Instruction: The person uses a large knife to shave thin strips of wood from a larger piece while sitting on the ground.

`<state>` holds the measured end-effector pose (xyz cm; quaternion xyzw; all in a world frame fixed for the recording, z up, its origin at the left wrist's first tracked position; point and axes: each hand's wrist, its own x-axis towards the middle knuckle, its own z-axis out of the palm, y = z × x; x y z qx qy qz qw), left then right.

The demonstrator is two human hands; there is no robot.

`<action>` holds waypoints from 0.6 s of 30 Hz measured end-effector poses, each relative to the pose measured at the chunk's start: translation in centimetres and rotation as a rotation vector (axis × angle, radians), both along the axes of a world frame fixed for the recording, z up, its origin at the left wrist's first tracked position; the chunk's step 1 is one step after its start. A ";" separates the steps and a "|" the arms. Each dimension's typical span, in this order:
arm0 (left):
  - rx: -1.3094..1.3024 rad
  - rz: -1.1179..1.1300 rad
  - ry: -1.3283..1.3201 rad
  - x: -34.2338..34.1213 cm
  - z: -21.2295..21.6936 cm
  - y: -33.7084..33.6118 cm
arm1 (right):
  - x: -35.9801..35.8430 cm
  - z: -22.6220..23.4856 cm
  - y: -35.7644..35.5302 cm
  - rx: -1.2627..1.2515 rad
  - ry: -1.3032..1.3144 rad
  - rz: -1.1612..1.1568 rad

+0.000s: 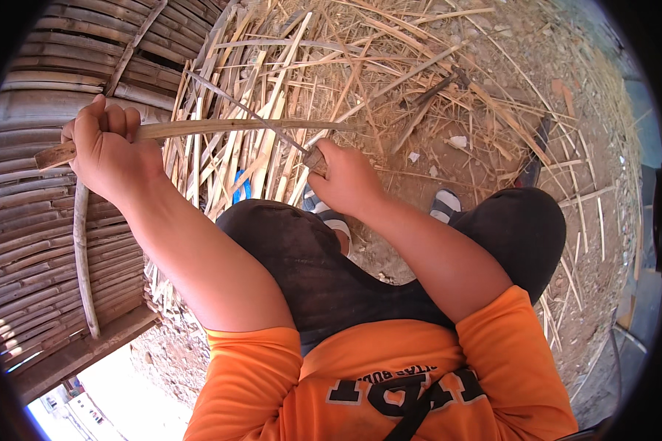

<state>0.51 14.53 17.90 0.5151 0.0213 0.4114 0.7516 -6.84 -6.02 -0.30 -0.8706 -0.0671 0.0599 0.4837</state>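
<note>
tan bamboo strip [198, 129], horizontal, thin knife [254, 116] crossing

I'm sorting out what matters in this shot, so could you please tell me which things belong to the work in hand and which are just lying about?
In use:
- left hand gripping a bamboo strip
- right hand holding a knife, its blade laid across the strip

Lying about:
- heap of bamboo slivers on the ground
- woven bamboo panel at the left
- dark tool on the dirt at the right

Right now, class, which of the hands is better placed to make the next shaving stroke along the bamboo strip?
Probably the right hand: it grips the knife, whose blade lies across the bamboo strip. The left hand only steadies the strip's end.
</note>
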 end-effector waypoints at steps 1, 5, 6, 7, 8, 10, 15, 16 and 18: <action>0.006 0.008 0.001 -0.1 0.2 -0.4 | -0.2 0.9 0.4 0.067 -0.070 -0.032; -0.006 0.118 0.033 -0.1 0.7 -1.7 | -1.0 1.3 1.5 0.148 -0.134 -0.059; 0.035 0.138 0.043 -0.1 0.7 -2.1 | -1.2 0.2 1.3 0.030 -0.034 -0.014; 0.075 0.159 0.054 -0.1 0.5 -2.4 | -1.4 -1.2 1.1 -0.087 0.066 0.030; 0.117 0.177 0.061 0.0 0.4 -2.6 | -1.3 -3.3 0.9 -0.141 0.130 -0.019; 0.025 0.168 0.074 0.1 0.5 -1.6 | -0.5 -6.9 -0.1 -0.242 0.266 -0.123; -0.017 0.087 0.016 0.0 0.6 -1.3 | 1.0 -4.2 -2.0 -0.119 0.211 -0.140; -0.004 0.091 0.014 -0.1 0.6 -1.4 | 1.2 -2.5 -1.5 -0.070 0.184 -0.153; 0.020 0.087 0.022 -0.1 0.8 -2.0 | 1.2 1.1 -0.5 0.065 0.124 -0.144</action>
